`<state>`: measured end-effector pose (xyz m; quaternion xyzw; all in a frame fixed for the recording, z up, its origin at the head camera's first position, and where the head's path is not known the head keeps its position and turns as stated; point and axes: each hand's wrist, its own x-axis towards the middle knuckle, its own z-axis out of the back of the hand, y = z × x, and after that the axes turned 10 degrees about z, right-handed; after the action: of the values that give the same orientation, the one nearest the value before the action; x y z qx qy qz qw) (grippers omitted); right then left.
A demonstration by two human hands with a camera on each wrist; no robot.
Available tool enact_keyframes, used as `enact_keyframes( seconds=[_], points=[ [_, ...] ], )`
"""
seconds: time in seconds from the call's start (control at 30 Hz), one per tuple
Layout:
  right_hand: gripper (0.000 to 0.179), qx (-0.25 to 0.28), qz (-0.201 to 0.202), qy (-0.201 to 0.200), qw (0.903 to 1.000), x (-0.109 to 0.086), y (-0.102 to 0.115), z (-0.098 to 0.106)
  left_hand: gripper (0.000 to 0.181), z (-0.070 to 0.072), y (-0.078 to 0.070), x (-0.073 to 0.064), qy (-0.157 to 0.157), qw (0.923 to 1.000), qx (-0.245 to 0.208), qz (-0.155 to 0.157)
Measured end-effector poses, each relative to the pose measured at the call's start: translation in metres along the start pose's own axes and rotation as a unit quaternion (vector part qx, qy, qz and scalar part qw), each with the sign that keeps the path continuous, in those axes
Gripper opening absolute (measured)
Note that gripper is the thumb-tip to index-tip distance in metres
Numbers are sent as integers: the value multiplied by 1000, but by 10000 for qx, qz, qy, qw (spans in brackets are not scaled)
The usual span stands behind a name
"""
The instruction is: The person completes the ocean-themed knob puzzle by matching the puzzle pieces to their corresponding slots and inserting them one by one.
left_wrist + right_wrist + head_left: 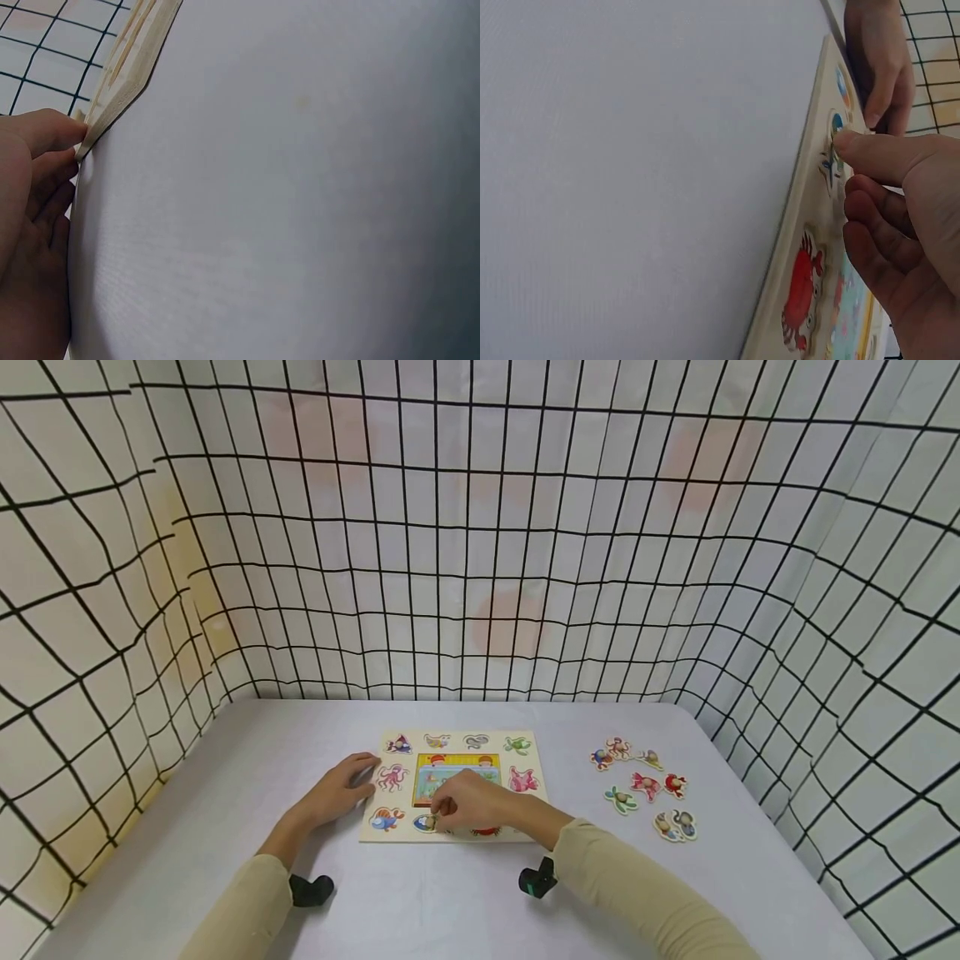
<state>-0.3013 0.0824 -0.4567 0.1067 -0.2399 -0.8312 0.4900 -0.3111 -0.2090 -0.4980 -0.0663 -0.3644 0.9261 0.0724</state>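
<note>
A wooden puzzle board (453, 837) with sea-animal pictures around an aquarium scene lies flat on the table. At its front edge my right hand (471, 802) pinches a small blue-and-yellow puzzle piece (837, 124) between thumb and forefinger, over a recess left of the red crab (801, 292). The fingers hide most of that piece, so its animal is unclear. Along the board's left edge rests my left hand (339, 792), its fingertips touching the wood beside the pink octopus picture (392, 777). In the left wrist view the thumb (56, 130) meets the board's corner.
Several loose animal pieces lie to the right of the board, among them a red crab piece (675, 786), a green turtle piece (621, 800) and a pink piece (646, 786). Black grid netting (465, 552) over white cloth encloses the table's back and sides.
</note>
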Motion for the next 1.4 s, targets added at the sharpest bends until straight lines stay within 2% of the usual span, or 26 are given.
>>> enact_keyframes(
  seconds=[0.3,0.53,0.83,1.1,1.4],
  points=[
    [12,76,-115,-322,9994,-12,-10,13,55,0,-1,0,12,10000,7,50],
    [16,-7,-139,-393,9991,-24,-20,23,55,0,0,0,6,10000,-24,69],
    [15,-66,-374,-562,9977,-49,-35,37,55,0,-1,-2,17,9999,-104,73],
    [15,-84,-342,-759,9965,-73,-46,47,55,0,-2,-1,-32,9999,-68,77],
    [13,-25,-884,-1008,9910,-106,-61,58,54,-2,-2,-2,-28,10000,-26,66]
  ],
)
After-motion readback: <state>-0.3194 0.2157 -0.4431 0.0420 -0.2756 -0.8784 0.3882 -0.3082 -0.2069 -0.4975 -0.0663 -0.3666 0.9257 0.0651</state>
